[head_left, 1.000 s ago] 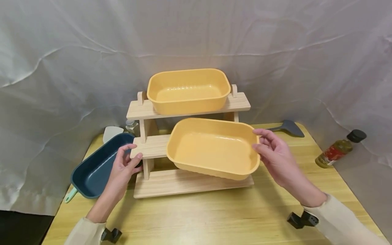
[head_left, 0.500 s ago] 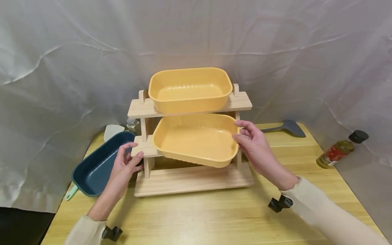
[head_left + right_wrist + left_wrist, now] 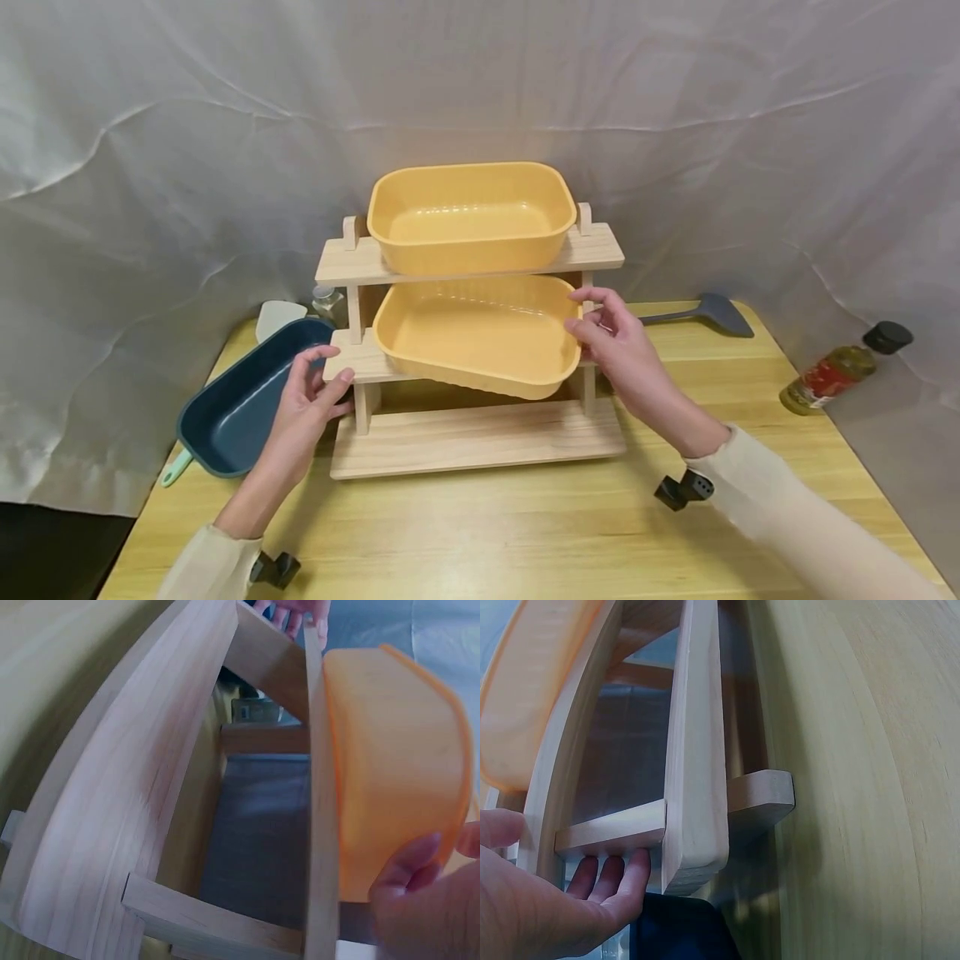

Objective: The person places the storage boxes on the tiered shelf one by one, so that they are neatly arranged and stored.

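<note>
A three-tier wooden rack stands on the table, its bottom tier bare. One yellow rectangular basin rests on the top tier. A second yellow basin sits askew on the middle tier, its right front corner jutting over the edge. My right hand pinches that lower basin's right rim between thumb and fingers. At the left end of the middle tier, my left hand holds the rack; in the left wrist view its fingers curl under the board against the side upright.
Left of the rack lies a dark blue basin over a mint-green handle. Behind it are a white flat utensil head and a small glass jar. A dark grey spatula and a black-capped bottle are at right.
My right hand has moved the lower yellow basin leftward and back onto the middle tier, mostly in the first half second. The left hand has stayed at the rack's left end.
</note>
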`<state>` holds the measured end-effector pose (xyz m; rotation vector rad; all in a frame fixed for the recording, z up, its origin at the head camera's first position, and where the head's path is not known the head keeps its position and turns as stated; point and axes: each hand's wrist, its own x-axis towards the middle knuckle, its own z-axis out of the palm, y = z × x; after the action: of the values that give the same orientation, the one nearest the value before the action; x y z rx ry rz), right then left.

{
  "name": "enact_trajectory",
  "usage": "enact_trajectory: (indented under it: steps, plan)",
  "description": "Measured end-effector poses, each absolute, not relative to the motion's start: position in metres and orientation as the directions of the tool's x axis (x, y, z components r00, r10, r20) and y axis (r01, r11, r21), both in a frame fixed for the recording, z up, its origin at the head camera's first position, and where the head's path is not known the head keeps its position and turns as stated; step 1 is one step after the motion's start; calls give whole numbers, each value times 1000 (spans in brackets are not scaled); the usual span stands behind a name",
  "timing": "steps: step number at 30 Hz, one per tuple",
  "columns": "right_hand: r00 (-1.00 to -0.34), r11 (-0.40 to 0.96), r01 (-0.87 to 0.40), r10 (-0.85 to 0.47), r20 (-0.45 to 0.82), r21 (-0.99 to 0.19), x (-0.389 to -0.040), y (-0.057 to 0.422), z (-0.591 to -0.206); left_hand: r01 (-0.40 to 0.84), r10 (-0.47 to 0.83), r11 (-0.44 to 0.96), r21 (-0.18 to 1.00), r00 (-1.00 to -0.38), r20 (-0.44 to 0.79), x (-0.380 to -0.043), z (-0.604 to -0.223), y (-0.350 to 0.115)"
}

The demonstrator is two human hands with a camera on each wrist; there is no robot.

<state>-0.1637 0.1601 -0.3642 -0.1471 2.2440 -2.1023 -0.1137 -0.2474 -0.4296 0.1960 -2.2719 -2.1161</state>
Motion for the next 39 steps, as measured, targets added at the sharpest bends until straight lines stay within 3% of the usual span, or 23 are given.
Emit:
enact_trajectory:
  steps: [5, 11, 20, 39]
  plan:
    - [-992, 175, -49, -127, 27, -983, -145, 164, -356, -70, -113, 62, 996, -992, -62, -115, -430, -246]
    - [-980, 130, -28, -197, 2, -991, -138, 160, -353, -82, -116, 51, 995, -990, -76, -114, -429, -247]
    - [-982, 74, -38, -190, 23, -997, -147, 162, -355, -88, -112, 63, 994, -990, -81, -114, -429, -248]
    - [-976, 154, -54, -215, 20, -987, -179, 167, -355, -97, -112, 52, 994, -990, -91, -113, -429, -248]
